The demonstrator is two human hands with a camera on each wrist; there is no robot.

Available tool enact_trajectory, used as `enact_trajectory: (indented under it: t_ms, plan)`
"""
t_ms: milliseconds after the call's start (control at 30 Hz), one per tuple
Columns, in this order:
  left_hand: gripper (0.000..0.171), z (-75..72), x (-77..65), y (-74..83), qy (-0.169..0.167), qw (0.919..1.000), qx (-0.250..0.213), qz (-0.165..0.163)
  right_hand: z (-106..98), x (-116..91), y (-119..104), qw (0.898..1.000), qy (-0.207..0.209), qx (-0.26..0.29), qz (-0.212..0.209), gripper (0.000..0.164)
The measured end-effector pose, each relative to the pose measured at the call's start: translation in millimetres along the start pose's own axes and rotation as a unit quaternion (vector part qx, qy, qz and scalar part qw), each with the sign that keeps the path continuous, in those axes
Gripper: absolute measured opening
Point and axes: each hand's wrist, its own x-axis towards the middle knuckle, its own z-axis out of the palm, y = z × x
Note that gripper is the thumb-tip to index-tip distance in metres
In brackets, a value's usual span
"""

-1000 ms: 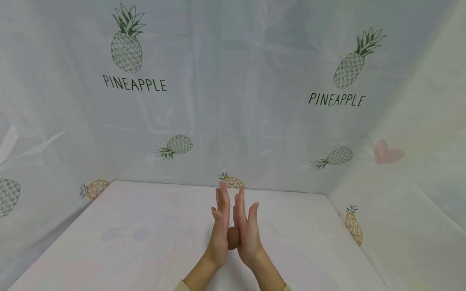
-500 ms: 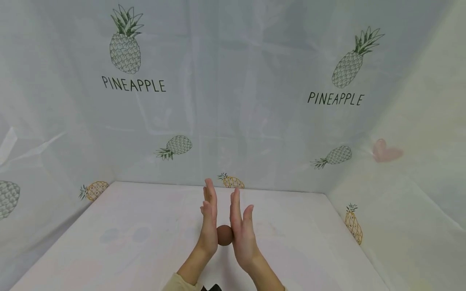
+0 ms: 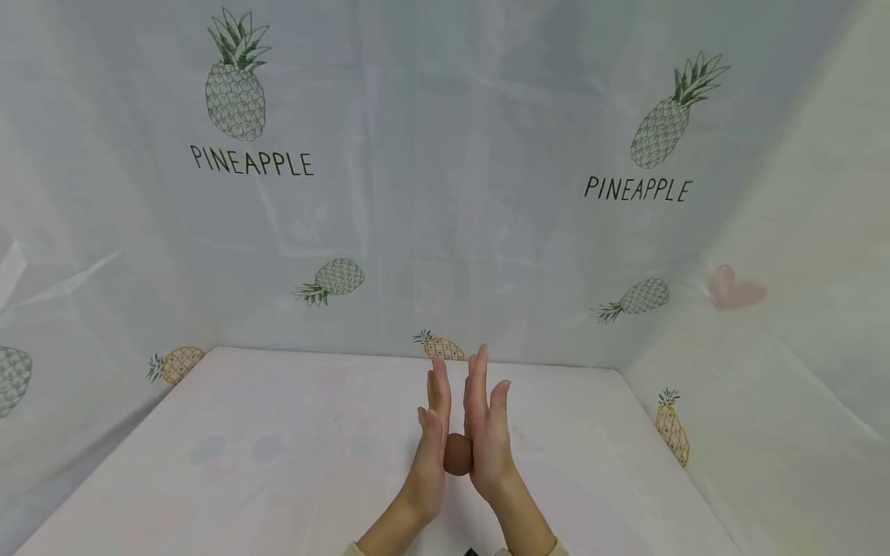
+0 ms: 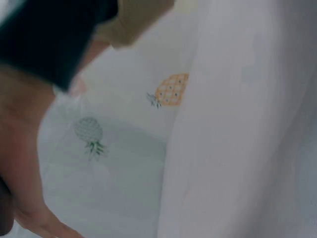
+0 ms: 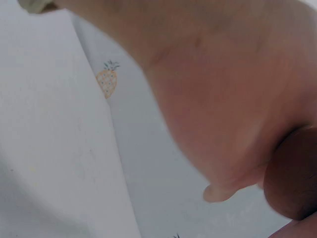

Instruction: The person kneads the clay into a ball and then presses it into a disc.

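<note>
A smooth brown ball (image 3: 457, 454), like clay or dough, sits between two facing palms in the head view. My left hand (image 3: 429, 455) presses its left side and my right hand (image 3: 490, 444) its right side. Fingers on both hands are straight, pointing up and away, with the thumbs raised. The palms stand apart by about the ball's width, above the table. In the right wrist view the ball (image 5: 294, 173) looks large at the right edge, against a palm. Only a dark sliver of the ball (image 4: 5, 210) shows at the left wrist view's edge.
A white table (image 3: 313, 432) with faint pastel prints extends beneath the hands. Pale sheeting printed with pineapples (image 3: 445, 232) encloses its back and sides. A dark band (image 4: 54, 39) and a beige sleeve (image 4: 141, 20) cross the left wrist view's top left.
Both hands and the ball shifted left by half a second ago, then moved back right, past their first position. The hands have slid against each other lengthwise; the right fingertips now reach farther than the left.
</note>
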Motion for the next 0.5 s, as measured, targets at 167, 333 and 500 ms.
enact_trajectory:
  t_ms: [167, 333, 500]
  plan:
    - [0.06, -0.1, -1.3, 8.3, 0.006, 0.9999, -0.01, -0.003, -1, 3, 7, 1.0, -0.01, 0.013, 0.007, 0.065]
    - [0.061, -10.7, 3.9, 11.1, 0.026, 0.9996, -0.006, -0.006, 8, 2, 16, 0.999, -0.038, 0.009, 0.023, 0.066]
    - [0.063, -24.7, 10.2, 11.4, 0.068, 0.9976, 0.01, -0.005, 20, -2, 20, 0.998, -0.055, 0.012, 0.035, 0.066]
